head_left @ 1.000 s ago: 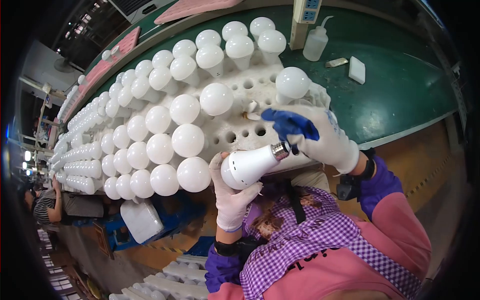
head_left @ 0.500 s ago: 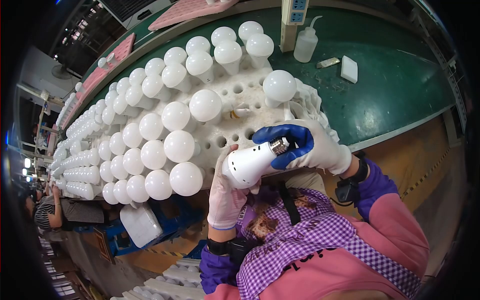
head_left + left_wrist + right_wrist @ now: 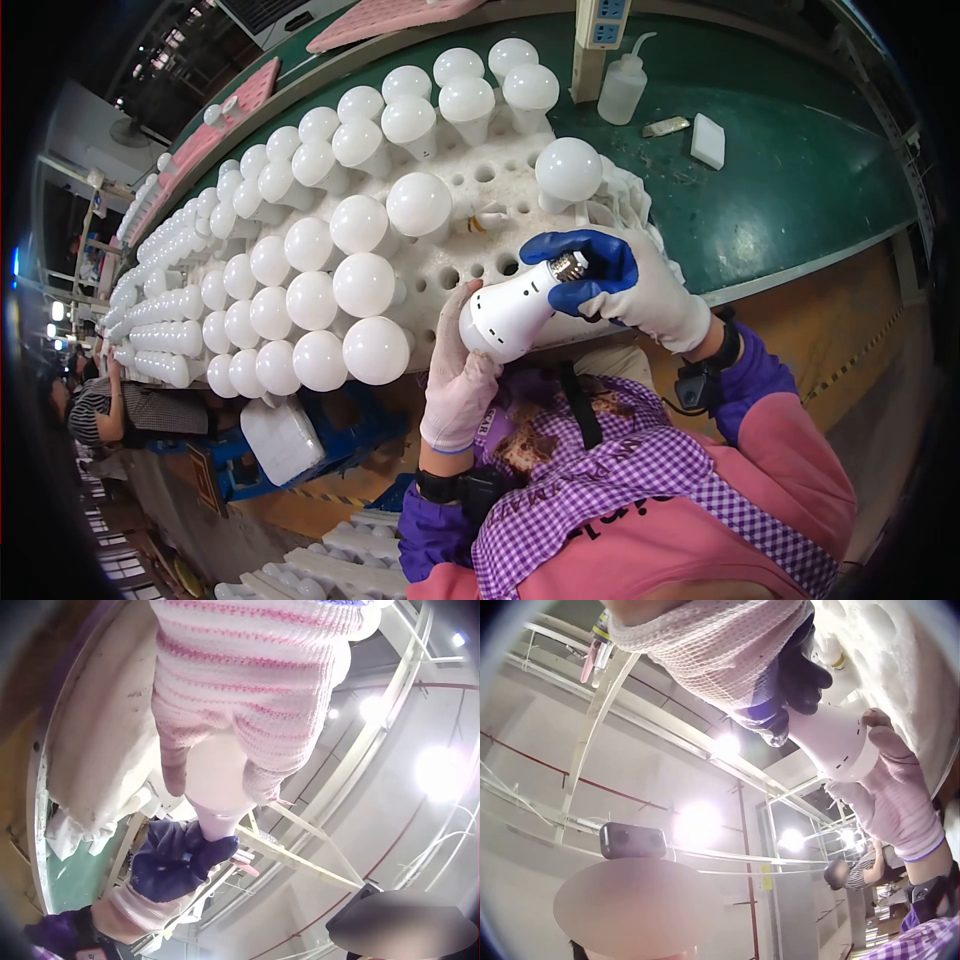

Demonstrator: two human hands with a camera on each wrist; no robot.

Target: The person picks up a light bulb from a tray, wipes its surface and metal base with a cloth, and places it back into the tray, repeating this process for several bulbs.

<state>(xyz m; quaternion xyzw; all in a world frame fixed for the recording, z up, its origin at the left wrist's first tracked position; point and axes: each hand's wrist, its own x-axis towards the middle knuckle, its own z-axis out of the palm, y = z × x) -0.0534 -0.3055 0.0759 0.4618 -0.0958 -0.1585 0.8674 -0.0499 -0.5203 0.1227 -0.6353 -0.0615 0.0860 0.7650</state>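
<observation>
A: What takes up the most room?
B: The green table (image 3: 790, 215). On it lies a long white foam tray (image 3: 440, 258) full of holes.
A: And in the tray?
B: Rows of white bulbs (image 3: 363, 285), round ends up.
A: The hands?
B: Both grasp one more bulb. The left hand (image 3: 455, 395), in a pink-striped glove, grips its wide round end; the right hand (image 3: 640, 290), blue-coated fingers curled, grips its narrow end.
A: Where's that held bulb (image 3: 508, 312)?
B: Between the hands, tilted, at the tray's near edge; over it or just beside, I can't tell.
A: Smallest?
B: Its threaded metal base (image 3: 568, 265), pointing up by the right hand's fingers.
</observation>
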